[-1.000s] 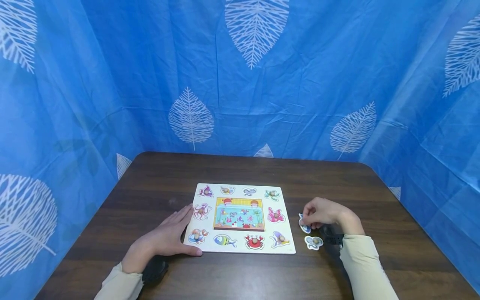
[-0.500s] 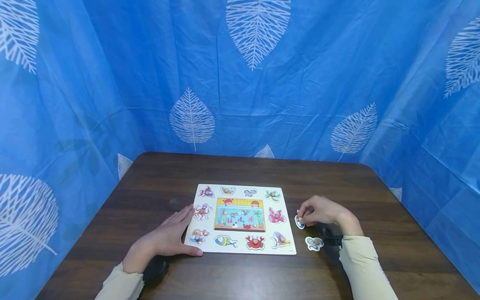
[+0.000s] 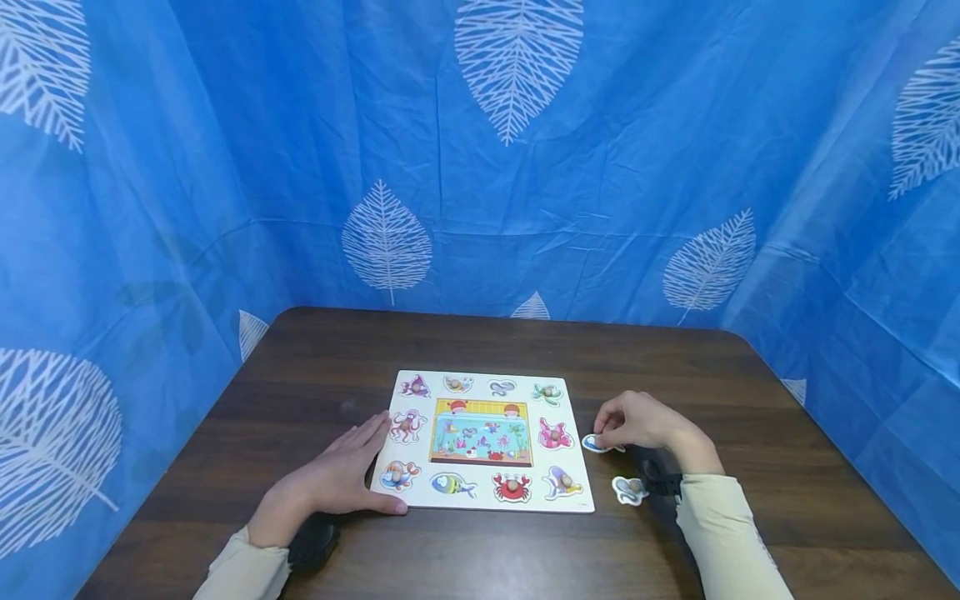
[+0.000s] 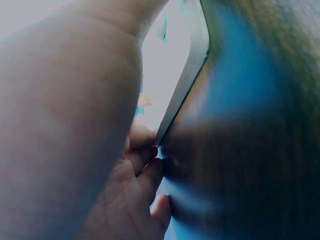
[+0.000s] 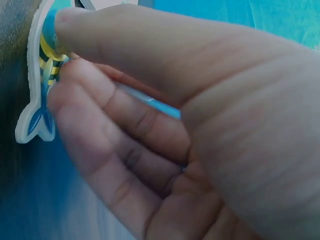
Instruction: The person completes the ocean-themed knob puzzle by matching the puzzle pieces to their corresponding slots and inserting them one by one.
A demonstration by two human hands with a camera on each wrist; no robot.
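A wooden peg puzzle board (image 3: 480, 505) with sea animals round a fish-tank picture lies flat on the table. My left hand (image 3: 351, 467) rests at its near left corner, fingers along the left edge and thumb at the front edge. In the left wrist view, the fingertips touch the board's side (image 4: 182, 90). Right of the board, my right hand (image 3: 645, 423) pinches a fish puzzle piece (image 3: 591, 443) between thumb and fingers. In the right wrist view this fish piece (image 5: 45, 95) shows a striped body and blue tail; the thumb and fingers hide its knob.
A loose puzzle piece with a grey wavy, eel-like shape (image 3: 630, 491) lies on the table (image 3: 480, 554) near my right wrist. On the board, the striped fish picture (image 3: 452, 484) and grey eel picture (image 3: 502, 387) show no knobs. A blue leaf-patterned curtain (image 3: 600, 167) surrounds the table.
The fish piece in my right hand has turned from pointing away to lying nearly sideways and has moved slightly left, close to the board's right edge. My left hand stays in place.
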